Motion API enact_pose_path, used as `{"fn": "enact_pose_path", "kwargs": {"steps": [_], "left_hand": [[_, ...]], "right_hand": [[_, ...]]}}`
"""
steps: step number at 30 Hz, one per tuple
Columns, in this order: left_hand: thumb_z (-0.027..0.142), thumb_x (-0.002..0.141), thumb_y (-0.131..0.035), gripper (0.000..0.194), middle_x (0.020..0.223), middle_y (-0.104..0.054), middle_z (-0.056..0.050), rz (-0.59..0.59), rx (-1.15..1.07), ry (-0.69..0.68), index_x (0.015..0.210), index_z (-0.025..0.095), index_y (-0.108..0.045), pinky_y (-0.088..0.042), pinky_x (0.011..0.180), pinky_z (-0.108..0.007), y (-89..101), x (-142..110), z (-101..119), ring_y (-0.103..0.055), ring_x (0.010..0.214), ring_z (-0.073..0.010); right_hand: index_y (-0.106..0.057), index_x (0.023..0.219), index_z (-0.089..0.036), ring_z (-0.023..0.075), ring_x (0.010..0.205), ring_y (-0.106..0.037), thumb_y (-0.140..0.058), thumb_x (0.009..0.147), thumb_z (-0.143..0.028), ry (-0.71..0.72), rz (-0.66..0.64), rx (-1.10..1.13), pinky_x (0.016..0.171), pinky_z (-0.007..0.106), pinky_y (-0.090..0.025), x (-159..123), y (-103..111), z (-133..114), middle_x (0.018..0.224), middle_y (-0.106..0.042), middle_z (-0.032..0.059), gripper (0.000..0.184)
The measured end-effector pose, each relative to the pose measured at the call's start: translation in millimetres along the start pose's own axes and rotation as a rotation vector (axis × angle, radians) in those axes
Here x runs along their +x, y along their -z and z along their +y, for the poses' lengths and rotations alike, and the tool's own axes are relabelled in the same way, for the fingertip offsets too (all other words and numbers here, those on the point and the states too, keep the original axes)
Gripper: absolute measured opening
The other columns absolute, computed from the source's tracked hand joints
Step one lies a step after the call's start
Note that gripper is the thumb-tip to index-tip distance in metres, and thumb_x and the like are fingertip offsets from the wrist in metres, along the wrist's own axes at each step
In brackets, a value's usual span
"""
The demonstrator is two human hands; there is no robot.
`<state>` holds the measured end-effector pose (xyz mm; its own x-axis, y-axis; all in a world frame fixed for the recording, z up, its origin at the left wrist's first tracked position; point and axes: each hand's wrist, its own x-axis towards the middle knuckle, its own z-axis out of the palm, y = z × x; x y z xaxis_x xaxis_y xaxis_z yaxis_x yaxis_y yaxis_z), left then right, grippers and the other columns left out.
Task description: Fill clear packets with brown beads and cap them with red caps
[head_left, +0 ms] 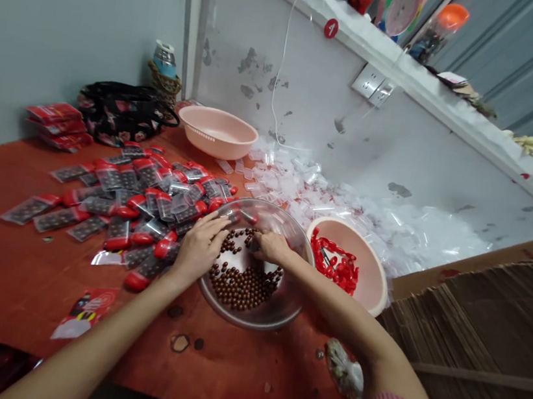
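1. I've got L hand (199,249) open, fingers over the rim of clear bowl (251,318).
2. R hand (270,247) just beside it, apart, down at brown beads (243,285); can't tell if it's pinching any.
3. Beads in bowl, on table (16,271).
4. Packets (142,209) left; pink bowl (373,285) w/ red caps (333,266) right; clear bags (306,195) behind.

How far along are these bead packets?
Done: filled packets with red ends lie heaped on the table. In hand: left hand and right hand are at the beads in a clear bowl. Remaining: those beads, red pieces in a pink bowl, and loose clear bags.
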<state>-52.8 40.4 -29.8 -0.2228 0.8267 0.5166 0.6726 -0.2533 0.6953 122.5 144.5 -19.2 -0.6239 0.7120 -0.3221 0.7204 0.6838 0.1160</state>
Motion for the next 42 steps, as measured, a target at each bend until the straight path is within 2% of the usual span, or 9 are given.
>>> {"fn": "enact_pose_path", "kwargs": {"steps": [6,11,17,21,25,29,32,38,42], "left_hand": [[0.022,0.083,-0.042,0.029,0.107,-0.065,-0.008,-0.002,-0.017,0.026,0.102,0.015,-0.064,-0.039,0.097,-0.038,0.5,1,1,-0.05,0.112,-0.0211],[0.022,0.083,-0.043,0.029,0.106,-0.065,-0.01,0.013,-0.035,0.049,0.1,0.012,-0.065,-0.04,0.097,-0.037,0.6,1,2,-0.05,0.112,-0.0211],[0.021,0.084,-0.041,0.032,0.107,-0.065,-0.012,0.024,-0.024,0.043,0.102,0.008,-0.064,-0.039,0.097,-0.037,-0.3,1,0,-0.051,0.112,-0.0216],[0.021,0.085,-0.039,0.032,0.112,-0.063,-0.009,0.034,0.047,0.006,0.108,0.014,-0.061,-0.027,0.104,-0.046,1.4,-1,2,-0.049,0.113,-0.0221],[0.024,0.084,-0.041,0.037,0.119,-0.058,-0.011,-0.046,-0.031,-0.054,0.116,0.011,-0.056,-0.03,0.102,-0.039,8.0,-5,20,-0.048,0.115,-0.0213],[0.031,0.078,-0.051,0.043,0.115,-0.061,-0.01,-0.318,-0.286,0.137,0.118,0.014,-0.055,-0.044,0.089,-0.036,7.3,-7,38,-0.059,0.101,-0.0239],[0.034,0.075,-0.056,0.043,0.106,-0.066,-0.008,-0.442,-0.564,0.284,0.114,0.016,-0.059,-0.05,0.079,-0.036,-1.1,-6,42,-0.063,0.089,-0.0244],[0.028,0.063,-0.07,0.038,0.093,-0.069,-0.007,-0.489,-1.02,0.613,0.098,0.014,-0.065,-0.052,0.074,-0.033,-10.7,-5,46,-0.065,0.081,-0.0213],[0.017,0.06,-0.073,0.037,0.094,-0.068,-0.006,-0.451,-1.202,0.755,0.096,0.015,-0.064,-0.052,0.077,-0.029,-6.0,-3,50,-0.065,0.083,-0.0187]], "right_hand": [[-0.057,0.104,-0.019,0.0273,0.091,-0.06,-0.06,0.067,-0.029,0.121,0.015,0.024,0.074,0.035,-0.046,26,11,-38,0.106,-0.061,0.0109,0.038],[-0.055,0.106,-0.017,0.025,0.093,-0.058,-0.068,0.062,-0.027,0.257,0.093,0.226,0.077,0.032,-0.045,31,1,-66,0.108,-0.059,0.0109,0.048],[-0.056,0.095,-0.015,0.0166,0.081,-0.057,-0.069,0.063,-0.023,0.39,0.022,0.81,0.073,0.028,-0.045,17,-8,-59,0.09,-0.061,0.002,0.036],[-0.055,0.099,-0.019,0.0133,0.084,-0.054,-0.068,0.062,-0.016,0.402,-0.012,1.291,0.077,0.026,-0.044,-8,-3,-45,0.091,-0.058,-0.0012,0.039],[-0.053,0.099,-0.02,0.0114,0.081,-0.056,-0.07,0.06,-0.015,0.366,-0.007,1.662,0.077,0.026,-0.045,-36,10,-34,0.087,-0.058,-0.0025,0.043],[-0.054,0.099,-0.019,0.0111,0.08,-0.058,-0.073,0.059,-0.019,0.371,0.101,1.745,0.077,0.026,-0.046,-57,20,-24,0.089,-0.059,-0.0015,0.044],[-0.056,0.098,-0.018,0.0122,0.081,-0.059,-0.073,0.06,-0.022,0.355,0.174,1.713,0.077,0.027,-0.047,-66,21,-17,0.089,-0.061,-0.0004,0.042],[-0.055,0.1,-0.017,0.0097,0.062,-0.059,-0.071,0.063,-0.021,0.211,0.297,1.65,0.059,0.023,-0.048,-76,9,-9,0.074,-0.062,-0.0011,0.041],[-0.057,0.098,-0.018,0.011,0.066,-0.06,-0.07,0.064,-0.024,0.178,0.343,1.674,0.061,0.024,-0.049,-81,5,0,0.078,-0.063,0.0001,0.037]]}}
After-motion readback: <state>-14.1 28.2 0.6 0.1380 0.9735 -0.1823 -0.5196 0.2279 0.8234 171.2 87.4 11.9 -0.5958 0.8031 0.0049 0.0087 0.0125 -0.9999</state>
